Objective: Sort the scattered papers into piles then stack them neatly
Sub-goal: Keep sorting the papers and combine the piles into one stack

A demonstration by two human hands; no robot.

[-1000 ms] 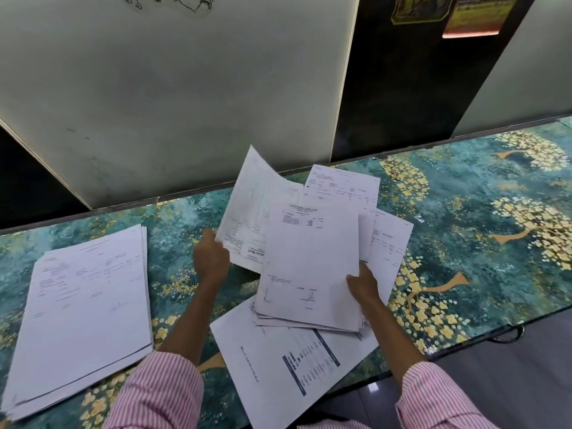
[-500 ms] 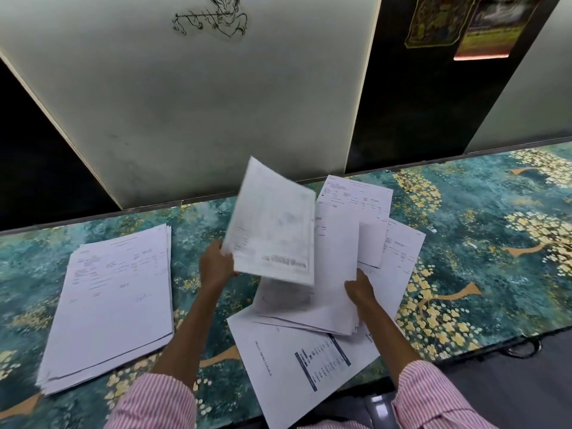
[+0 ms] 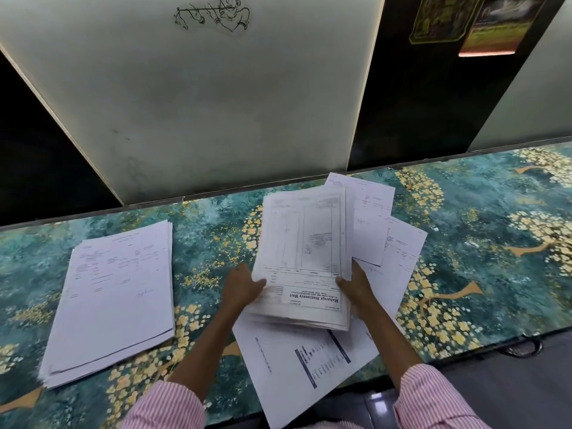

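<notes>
At the middle of the table [image 3: 495,274], the left hand [image 3: 244,286] and right hand [image 3: 356,286] pinched a bundle [image 3: 303,243] of papers by its lower side edges. Each thumb lay on top and the other fingers were hidden underneath, so their spread could not be told. The bundle sat over loose sheets [image 3: 297,366] that fanned out beneath it and to the right, one of them hanging past the table's near edge. The sorted pile [image 3: 114,292] lay well apart to the left. The bundle's edges were uneven, and a grip so low on it seemed likely to let the far end sag and inner pages slide out. Dragging it sideways could have caught the sheets below and tipped the overhanging one to the floor. Set down askew on the pile, it might have knocked that out of square.
</notes>
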